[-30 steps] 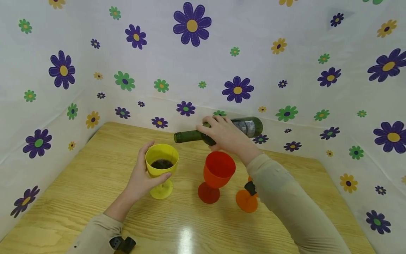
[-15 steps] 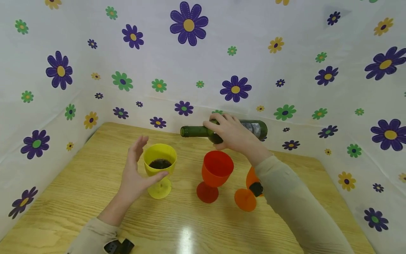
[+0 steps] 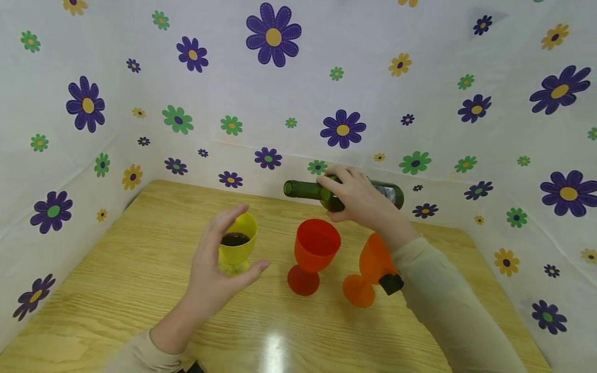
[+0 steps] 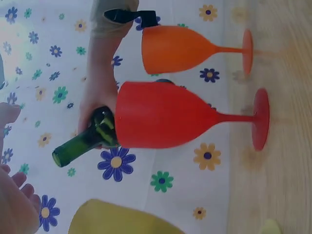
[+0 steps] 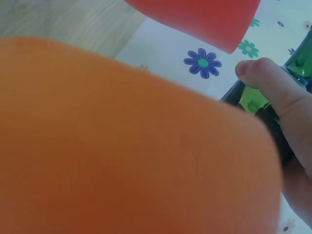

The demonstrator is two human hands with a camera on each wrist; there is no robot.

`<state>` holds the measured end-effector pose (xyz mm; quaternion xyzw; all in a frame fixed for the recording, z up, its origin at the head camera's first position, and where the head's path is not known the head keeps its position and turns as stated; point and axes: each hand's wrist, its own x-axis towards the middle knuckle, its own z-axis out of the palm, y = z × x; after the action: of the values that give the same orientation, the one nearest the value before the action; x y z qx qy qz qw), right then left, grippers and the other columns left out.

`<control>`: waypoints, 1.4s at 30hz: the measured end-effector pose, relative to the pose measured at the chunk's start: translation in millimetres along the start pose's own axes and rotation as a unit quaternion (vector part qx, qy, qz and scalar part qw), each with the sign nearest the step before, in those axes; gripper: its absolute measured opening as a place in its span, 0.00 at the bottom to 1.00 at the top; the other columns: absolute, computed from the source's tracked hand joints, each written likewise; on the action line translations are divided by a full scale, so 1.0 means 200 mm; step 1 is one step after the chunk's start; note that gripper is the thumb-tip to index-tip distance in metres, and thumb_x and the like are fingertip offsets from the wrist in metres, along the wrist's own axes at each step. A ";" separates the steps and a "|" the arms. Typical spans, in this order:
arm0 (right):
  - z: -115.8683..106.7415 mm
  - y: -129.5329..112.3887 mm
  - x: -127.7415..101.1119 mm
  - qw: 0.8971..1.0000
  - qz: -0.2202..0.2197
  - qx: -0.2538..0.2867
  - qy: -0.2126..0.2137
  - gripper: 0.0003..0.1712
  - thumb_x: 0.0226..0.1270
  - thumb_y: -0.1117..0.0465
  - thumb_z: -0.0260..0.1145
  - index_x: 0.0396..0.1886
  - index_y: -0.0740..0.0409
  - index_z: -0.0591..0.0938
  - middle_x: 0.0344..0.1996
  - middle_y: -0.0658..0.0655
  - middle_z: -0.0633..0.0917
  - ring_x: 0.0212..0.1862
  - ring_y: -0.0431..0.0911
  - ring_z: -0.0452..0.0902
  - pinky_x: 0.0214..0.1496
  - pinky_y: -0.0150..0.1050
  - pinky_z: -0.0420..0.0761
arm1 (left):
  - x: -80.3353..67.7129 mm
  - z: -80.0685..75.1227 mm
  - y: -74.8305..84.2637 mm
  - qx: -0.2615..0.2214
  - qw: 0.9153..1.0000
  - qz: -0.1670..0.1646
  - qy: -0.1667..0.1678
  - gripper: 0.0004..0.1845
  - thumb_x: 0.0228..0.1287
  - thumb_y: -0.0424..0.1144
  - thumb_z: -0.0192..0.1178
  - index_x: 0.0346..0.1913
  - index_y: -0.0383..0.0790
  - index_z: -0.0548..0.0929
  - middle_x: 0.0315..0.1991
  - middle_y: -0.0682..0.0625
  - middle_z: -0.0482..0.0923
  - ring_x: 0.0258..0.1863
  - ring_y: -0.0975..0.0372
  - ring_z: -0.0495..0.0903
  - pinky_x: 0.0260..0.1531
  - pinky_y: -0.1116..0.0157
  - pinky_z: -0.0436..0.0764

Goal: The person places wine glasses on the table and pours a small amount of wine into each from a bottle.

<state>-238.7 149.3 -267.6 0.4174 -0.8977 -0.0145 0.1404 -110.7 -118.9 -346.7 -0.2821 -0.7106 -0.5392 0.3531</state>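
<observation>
My right hand [image 3: 361, 199] grips a dark green wine bottle [image 3: 310, 191] held level above the table, its mouth pointing left over the red goblet [image 3: 314, 254]. In the left wrist view the same bottle [image 4: 85, 139] shows behind the red goblet [image 4: 165, 122]. My left hand [image 3: 216, 264] hovers open just in front of the yellow goblet [image 3: 240, 241], which holds dark liquid and stands on the table. An orange goblet [image 3: 368, 267] stands beside my right forearm and fills the right wrist view [image 5: 122, 146].
The wooden table [image 3: 140, 259] is boxed in by white walls with flower prints [image 3: 280, 77] at the back and both sides. The three goblets stand in a row across its middle.
My left hand let go of the yellow goblet and drew back toward me. My right hand carried the bottle to the right, from above the yellow goblet to above the red one.
</observation>
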 end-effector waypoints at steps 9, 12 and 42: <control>0.00 0.04 -0.10 1.000 0.001 0.011 0.027 0.39 0.49 0.54 0.78 0.61 0.57 0.73 0.57 0.65 0.70 0.56 0.64 0.67 0.58 0.60 0.70 | -0.07 0.25 0.01 -0.054 0.983 -0.140 -0.108 0.48 0.49 0.39 0.75 0.72 0.55 0.58 0.70 0.58 0.57 0.68 0.61 0.57 0.65 0.54 0.62; 0.00 0.05 -0.13 0.999 0.000 0.010 0.035 0.39 0.49 0.54 0.78 0.60 0.57 0.73 0.57 0.65 0.70 0.56 0.64 0.68 0.58 0.61 0.70 | -0.08 0.32 -0.02 -0.064 0.977 -0.168 -0.113 0.49 0.50 0.42 0.74 0.73 0.56 0.56 0.71 0.58 0.54 0.69 0.61 0.55 0.66 0.53 0.60; 0.03 0.19 -0.28 0.995 -0.074 -0.054 0.038 0.38 0.38 0.57 0.83 0.53 0.55 0.77 0.50 0.64 0.75 0.51 0.63 0.71 0.49 0.60 0.75 | -0.03 0.54 -0.18 -0.077 0.933 -0.322 -0.139 0.51 0.47 0.53 0.74 0.72 0.52 0.55 0.69 0.55 0.58 0.65 0.59 0.61 0.59 0.50 0.69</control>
<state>-235.2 215.2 -281.5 0.4743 -0.8565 -0.0580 0.1952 -157.2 -24.4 -389.7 -0.1365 -0.7617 -0.6324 0.0360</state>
